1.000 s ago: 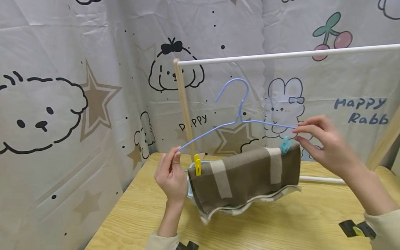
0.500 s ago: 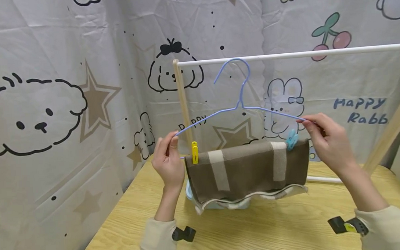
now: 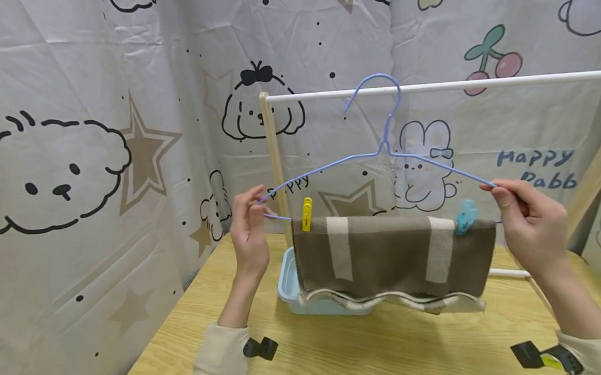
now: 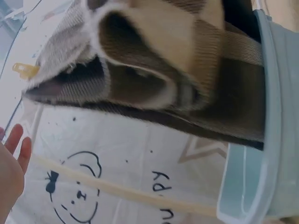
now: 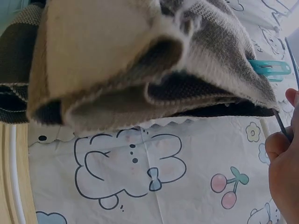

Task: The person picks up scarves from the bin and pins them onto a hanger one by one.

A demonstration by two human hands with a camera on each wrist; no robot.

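A blue wire hanger (image 3: 349, 158) is held up in front of me in the head view. My left hand (image 3: 247, 233) pinches its left corner between thumb and fingers. My right hand (image 3: 535, 223) grips the right arm's end. Over the bottom wire hangs a folded brown towel (image 3: 389, 256) with pale stripes. A yellow clothespin (image 3: 307, 214) clips its left side and a light blue clothespin (image 3: 465, 217) its right. The hook overlaps the white rail (image 3: 451, 86), its top above it; whether it is in front cannot be told. In the wrist views, the towel's layered folds (image 4: 140, 70) show from below.
The rail runs between wooden posts (image 3: 273, 150) of a rack on the wood-grain table (image 3: 226, 333). Behind and partly below the towel sits a light blue plastic basket (image 3: 286, 279). A printed curtain (image 3: 92, 189) encloses the back and left.
Both hands have raised the hanger, with the towel and clothespins, and shifted it rightward. Its hook has gone from below the rail to overlapping it. More of the basket shows.
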